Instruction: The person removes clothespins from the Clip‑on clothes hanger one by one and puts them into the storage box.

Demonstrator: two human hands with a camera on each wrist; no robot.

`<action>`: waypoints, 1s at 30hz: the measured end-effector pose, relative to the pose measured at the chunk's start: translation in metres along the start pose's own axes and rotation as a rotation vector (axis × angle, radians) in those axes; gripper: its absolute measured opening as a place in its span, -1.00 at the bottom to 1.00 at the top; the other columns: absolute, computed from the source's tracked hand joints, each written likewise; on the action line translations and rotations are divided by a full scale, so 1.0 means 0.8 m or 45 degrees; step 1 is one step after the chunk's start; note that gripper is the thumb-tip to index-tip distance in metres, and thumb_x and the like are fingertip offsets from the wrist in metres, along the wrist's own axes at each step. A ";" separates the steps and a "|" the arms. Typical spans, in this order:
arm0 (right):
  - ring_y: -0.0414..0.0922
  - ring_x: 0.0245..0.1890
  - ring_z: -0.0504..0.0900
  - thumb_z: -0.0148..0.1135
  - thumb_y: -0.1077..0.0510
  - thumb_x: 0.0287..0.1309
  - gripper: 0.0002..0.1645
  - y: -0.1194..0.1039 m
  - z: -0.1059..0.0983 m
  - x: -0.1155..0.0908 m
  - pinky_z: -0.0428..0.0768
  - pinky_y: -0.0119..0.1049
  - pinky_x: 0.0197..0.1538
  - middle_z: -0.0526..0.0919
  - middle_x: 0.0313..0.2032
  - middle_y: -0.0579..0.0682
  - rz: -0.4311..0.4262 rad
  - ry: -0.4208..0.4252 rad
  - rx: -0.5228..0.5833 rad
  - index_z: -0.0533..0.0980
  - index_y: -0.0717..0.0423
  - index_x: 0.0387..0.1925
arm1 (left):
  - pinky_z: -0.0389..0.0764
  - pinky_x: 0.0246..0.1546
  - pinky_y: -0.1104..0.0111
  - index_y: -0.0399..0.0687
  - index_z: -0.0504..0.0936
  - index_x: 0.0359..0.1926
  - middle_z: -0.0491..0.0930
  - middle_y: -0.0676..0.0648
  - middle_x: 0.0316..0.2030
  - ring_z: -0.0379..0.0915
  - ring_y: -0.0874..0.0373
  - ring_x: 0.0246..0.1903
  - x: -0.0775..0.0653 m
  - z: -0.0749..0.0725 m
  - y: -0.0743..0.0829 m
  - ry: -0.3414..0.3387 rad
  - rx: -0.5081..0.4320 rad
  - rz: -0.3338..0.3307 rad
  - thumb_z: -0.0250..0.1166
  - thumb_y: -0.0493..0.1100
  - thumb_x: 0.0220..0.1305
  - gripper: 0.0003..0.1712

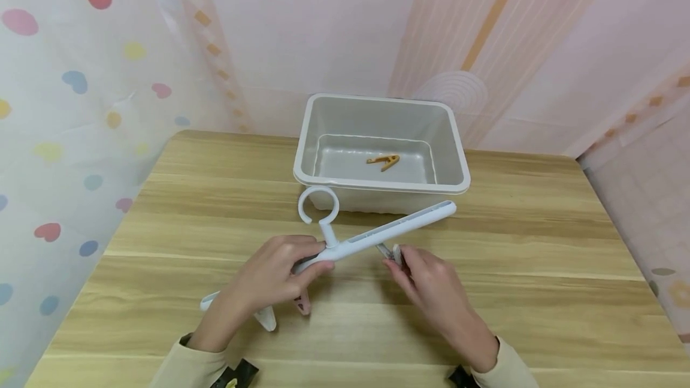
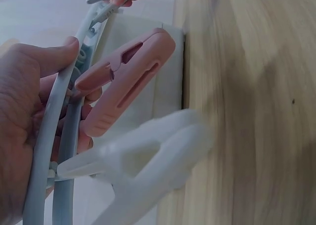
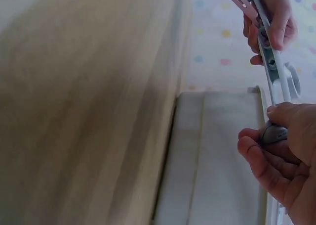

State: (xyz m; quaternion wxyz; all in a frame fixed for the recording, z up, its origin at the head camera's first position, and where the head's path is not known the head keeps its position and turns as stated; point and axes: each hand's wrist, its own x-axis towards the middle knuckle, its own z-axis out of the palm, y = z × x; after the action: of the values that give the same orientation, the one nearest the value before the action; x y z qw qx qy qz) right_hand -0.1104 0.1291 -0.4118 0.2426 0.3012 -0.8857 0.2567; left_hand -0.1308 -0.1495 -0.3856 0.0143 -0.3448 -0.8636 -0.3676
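A pale blue hanger (image 1: 399, 229) with an open ring hook is held slanted above the table, its right end raised. My left hand (image 1: 275, 271) grips it near the middle, thumb on the near side. From its underside hang a pink clothespin (image 2: 131, 81) and a white clothespin (image 2: 153, 156), both close to the left hand. Further right, my right hand (image 1: 439, 289) pinches a grey clothespin (image 1: 397, 254) between thumb and fingers, its tip at the hanger's underside. Fingers partly cover this grey clothespin in the right wrist view.
Behind the hanger stands a pale grey plastic bin (image 1: 383, 185) with a mustard clothespin (image 1: 384, 161) lying on its floor. Both rest on a wood-grain table (image 1: 539, 244). A patterned cloth (image 1: 323, 29) hangs at the back and sides.
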 end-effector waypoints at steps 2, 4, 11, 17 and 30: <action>-0.41 -0.59 0.23 0.12 -0.01 0.46 -0.66 0.000 -0.001 0.000 0.21 -0.66 -0.55 0.33 -0.63 -0.22 0.016 -0.021 0.028 0.43 0.09 -0.42 | 0.40 -0.53 0.59 0.12 0.59 -0.40 0.34 0.22 -0.61 0.49 0.60 -0.60 0.000 0.000 0.000 0.010 0.015 0.004 0.36 -0.13 0.31 -0.85; -0.42 -0.57 0.28 0.19 0.07 0.41 -0.75 -0.001 0.000 0.000 0.27 -0.65 -0.54 0.39 -0.61 -0.22 0.085 -0.071 0.153 0.44 0.07 -0.40 | 0.41 -0.52 0.59 0.10 0.58 -0.41 0.33 0.22 -0.61 0.50 0.60 -0.61 -0.001 0.000 0.000 0.012 -0.004 0.005 0.36 -0.15 0.31 -0.85; -0.34 -0.44 0.65 0.10 0.27 0.43 -0.81 -0.003 0.009 -0.009 0.72 -0.26 -0.38 0.68 -0.45 0.14 0.524 -0.335 1.131 0.51 0.39 -0.19 | 0.49 -0.49 0.55 0.04 0.64 -0.32 0.40 0.18 -0.59 0.53 0.57 -0.58 -0.002 0.004 0.002 0.026 -0.099 0.001 0.37 -0.18 0.30 -0.94; -0.33 -0.37 0.63 -0.06 0.25 0.52 -0.66 -0.003 0.016 -0.012 0.68 -0.38 -0.28 0.64 -0.36 -0.08 0.645 -0.447 1.566 0.39 0.59 -0.11 | 0.43 -0.54 0.61 0.02 0.67 -0.33 0.42 0.19 -0.59 0.32 0.49 -0.55 0.000 0.008 0.002 0.074 -0.075 0.061 0.38 -0.15 0.29 -0.94; -0.26 -0.49 0.42 -0.17 0.21 0.56 -0.69 0.038 0.003 -0.009 0.46 -0.43 -0.41 0.50 -0.44 -0.10 0.243 -0.720 2.058 0.39 0.40 -0.23 | 0.37 -0.47 0.70 0.03 0.69 -0.27 0.46 0.15 -0.53 0.28 0.48 -0.51 0.004 -0.003 0.009 0.080 -0.080 0.288 0.40 -0.20 0.25 -0.95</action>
State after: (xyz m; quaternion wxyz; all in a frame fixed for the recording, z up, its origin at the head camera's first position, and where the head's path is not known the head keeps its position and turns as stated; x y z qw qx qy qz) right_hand -0.1260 0.1515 -0.4270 -0.2985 0.3585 -0.4797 0.7432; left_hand -0.1294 -0.1452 -0.3786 0.0718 -0.4285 -0.8065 -0.4009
